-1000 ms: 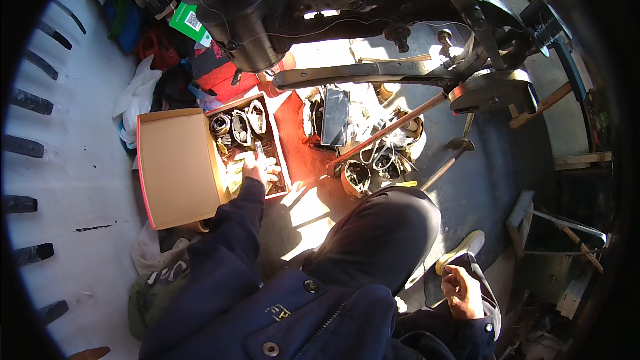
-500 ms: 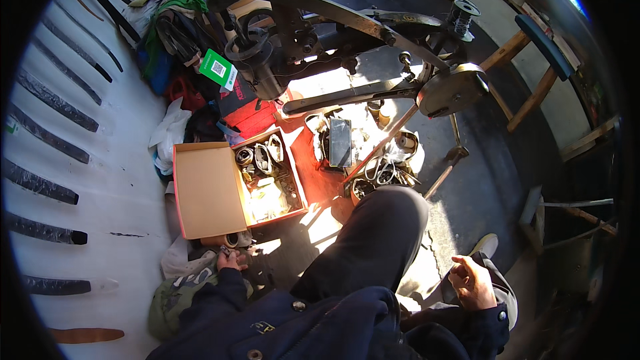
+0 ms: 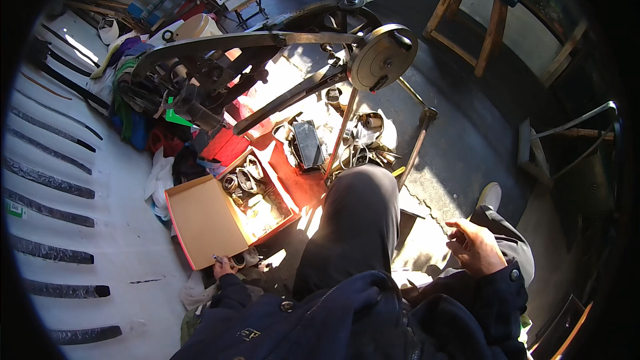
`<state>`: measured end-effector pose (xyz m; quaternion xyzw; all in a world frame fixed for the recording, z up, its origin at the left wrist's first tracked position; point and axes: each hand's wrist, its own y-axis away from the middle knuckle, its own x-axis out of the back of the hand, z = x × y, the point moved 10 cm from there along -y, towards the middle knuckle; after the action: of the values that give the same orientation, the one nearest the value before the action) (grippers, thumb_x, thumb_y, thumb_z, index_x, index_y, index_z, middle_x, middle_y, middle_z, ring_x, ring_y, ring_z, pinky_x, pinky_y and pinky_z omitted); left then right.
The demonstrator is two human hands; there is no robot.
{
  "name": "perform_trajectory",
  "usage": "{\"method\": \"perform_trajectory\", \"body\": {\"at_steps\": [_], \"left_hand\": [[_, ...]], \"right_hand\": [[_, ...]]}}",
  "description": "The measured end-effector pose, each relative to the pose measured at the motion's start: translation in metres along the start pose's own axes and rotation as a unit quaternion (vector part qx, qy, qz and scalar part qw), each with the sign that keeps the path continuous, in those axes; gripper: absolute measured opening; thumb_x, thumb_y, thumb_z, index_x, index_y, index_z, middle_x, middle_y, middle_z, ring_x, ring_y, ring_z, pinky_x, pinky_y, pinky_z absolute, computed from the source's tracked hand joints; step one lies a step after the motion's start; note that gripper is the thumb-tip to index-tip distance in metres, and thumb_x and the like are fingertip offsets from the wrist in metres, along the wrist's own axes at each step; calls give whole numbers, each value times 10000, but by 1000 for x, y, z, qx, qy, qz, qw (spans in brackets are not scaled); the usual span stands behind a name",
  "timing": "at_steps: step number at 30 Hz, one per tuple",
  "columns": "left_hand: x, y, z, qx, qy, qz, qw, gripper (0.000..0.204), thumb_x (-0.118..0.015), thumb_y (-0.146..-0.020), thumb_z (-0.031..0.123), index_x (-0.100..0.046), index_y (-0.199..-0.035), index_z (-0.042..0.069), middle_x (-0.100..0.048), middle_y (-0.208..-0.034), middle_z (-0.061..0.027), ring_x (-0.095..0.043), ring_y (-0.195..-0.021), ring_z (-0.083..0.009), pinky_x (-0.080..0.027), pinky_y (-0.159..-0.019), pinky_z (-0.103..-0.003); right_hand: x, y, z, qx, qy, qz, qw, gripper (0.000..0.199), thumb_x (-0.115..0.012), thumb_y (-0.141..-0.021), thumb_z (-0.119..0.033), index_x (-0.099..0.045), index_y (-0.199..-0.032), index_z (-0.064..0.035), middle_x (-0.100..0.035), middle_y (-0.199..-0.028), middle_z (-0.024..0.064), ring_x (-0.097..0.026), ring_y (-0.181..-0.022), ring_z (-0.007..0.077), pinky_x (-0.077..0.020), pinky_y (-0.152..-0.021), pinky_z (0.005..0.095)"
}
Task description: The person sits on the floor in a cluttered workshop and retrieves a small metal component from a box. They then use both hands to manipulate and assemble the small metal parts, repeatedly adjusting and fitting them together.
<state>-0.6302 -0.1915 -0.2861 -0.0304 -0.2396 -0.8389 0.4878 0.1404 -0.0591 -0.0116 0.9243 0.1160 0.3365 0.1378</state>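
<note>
My left hand (image 3: 225,267) is at the front corner of an open red cardboard box (image 3: 275,232), below its raised lid (image 3: 207,220). Its fingers are closed on a small, shiny thing that I cannot make out. Inside the box lie rolled strips (image 3: 245,180) and small loose parts, partly washed out by sunlight. My right hand (image 3: 477,248) hovers over my right leg, its fingers curled in toward the thumb. Whatever it may hold is hidden or too small to name.
A cast-metal sewing machine (image 3: 383,60) with a round wheel stands ahead, a spool on top. Beneath it, a dark flat rectangular thing (image 3: 308,143) lies among tool-filled containers. A wooden stool (image 3: 490,33) is at the far right. Wrapped dark strips (image 3: 50,213) line the white surface at left.
The view has turned, so the machine and box sit further left. My left hand is now closer to the box lid's front corner. My right hand stays over my leg, fingers still curled.
</note>
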Motion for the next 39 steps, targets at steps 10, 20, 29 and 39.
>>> {"method": "perform_trajectory", "body": {"at_steps": [10,20,29,39], "left_hand": [[-149,180,119,-486,-307,-237,783,223,-586,-965,83,-592,-1144,-50,-531,-1423,-227,-566,-1215,-395,-435,-1048,-414],[-295,136,91,-484,-385,-266,739,162,-548,-983,160,-626,-1018,22,-664,-919,-231,-632,-893,-438,-511,-773,-497],[-314,95,12,-515,-533,-240,627,262,-513,-943,195,-666,-1018,-3,-705,-757,-208,-688,-724,-401,-536,-709,-488],[-360,163,103,-183,-141,-374,898,163,-518,-1023,148,-637,-996,39,-542,-686,-4,-532,-577,-74,-445,-535,-253]], "right_hand": [[-1,-3,4,-4,-21,10,1000,407,-735,-821,16,-634,-1213,-28,-696,-925,161,-695,-809,281,-564,-763,336],[1,2,22,-49,-18,9,999,318,-663,-876,58,-610,-1189,29,-620,-829,78,-579,-743,149,-504,-726,277],[0,0,31,-73,-11,11,997,334,-693,-869,10,-615,-1193,-16,-622,-829,75,-595,-745,176,-497,-723,289],[2,2,29,-61,-14,22,998,308,-683,-910,-17,-599,-1204,17,-640,-864,88,-602,-758,153,-510,-758,275]]}}
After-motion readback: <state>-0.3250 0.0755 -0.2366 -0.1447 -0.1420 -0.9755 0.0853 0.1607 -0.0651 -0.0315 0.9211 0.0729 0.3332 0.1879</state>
